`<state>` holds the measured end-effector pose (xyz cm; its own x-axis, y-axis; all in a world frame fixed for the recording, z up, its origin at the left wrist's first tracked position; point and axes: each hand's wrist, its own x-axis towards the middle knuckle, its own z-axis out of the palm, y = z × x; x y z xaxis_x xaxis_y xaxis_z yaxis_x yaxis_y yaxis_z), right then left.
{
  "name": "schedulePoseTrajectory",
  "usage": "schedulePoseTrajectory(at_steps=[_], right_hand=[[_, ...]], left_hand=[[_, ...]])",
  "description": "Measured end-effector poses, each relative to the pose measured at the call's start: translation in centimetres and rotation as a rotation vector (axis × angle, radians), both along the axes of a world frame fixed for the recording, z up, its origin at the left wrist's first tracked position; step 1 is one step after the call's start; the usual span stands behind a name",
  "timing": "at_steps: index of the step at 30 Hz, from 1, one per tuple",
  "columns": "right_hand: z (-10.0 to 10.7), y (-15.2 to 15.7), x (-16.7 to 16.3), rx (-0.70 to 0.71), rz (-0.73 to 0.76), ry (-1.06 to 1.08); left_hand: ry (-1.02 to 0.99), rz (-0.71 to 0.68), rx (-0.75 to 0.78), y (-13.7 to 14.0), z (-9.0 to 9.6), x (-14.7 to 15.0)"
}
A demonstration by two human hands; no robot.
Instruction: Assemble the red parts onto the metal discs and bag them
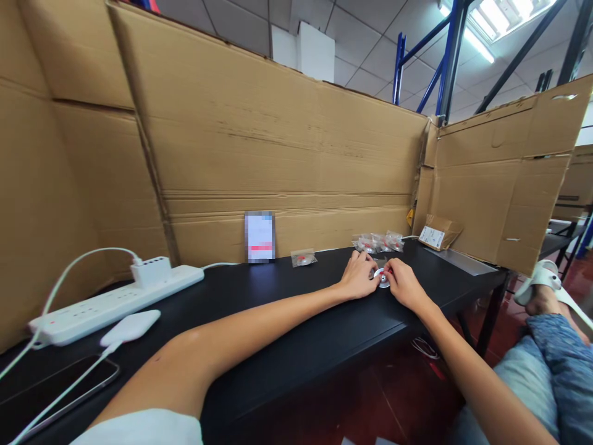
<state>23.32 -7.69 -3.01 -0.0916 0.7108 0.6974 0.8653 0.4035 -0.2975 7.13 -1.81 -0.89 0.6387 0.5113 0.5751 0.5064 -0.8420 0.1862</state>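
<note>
White disc is pinched between left hand at nine o'clock and right hand at three, probably for steadiness, packets handy at twelve.

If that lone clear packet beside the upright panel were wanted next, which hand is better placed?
Probably the left hand: it is nearer the clear packet, while the right hand would have to reach past it. Both hands are at the small white round piece, though.
</note>
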Motion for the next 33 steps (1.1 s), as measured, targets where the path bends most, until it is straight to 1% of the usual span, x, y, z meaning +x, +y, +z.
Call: schedulePoseTrajectory(at_steps=[3, 7, 11, 20, 24, 29, 33], right_hand=[[0.4, -0.6, -0.4, 0.033, -0.003, 0.048], [1.0, -1.6, -0.8, 0.108, -0.049, 0.126], [1.3, -2.2, -1.1, 0.135, -0.003, 0.081], [1.4, -2.3, -1.1, 0.143, 0.044, 0.099], [1.3, -2.3, -1.0, 0.122, 0.031, 0.11], [1.4, -2.2, -0.9, 0.131, 0.02, 0.084], [1.4, -2.3, -0.9, 0.122, -0.046, 0.055]], left_hand=[[-0.055, -0.043, -0.062, 0.3, 0.0, 0.0], [-0.245, -0.082, -0.209, 0.4, 0.0, 0.0], [-0.358, -0.089, -0.268, 0.3, 0.1, -0.1], [-0.37, -0.239, -0.408, 0.2, 0.1, -0.1], [-0.375, -0.3, -0.456, 0.4, 0.0, 0.0], [-0.389, -0.329, -0.519, 0.6, 0.1, 0.1], [-0.408, -0.351, -0.589, 0.5, 0.2, 0.1]])
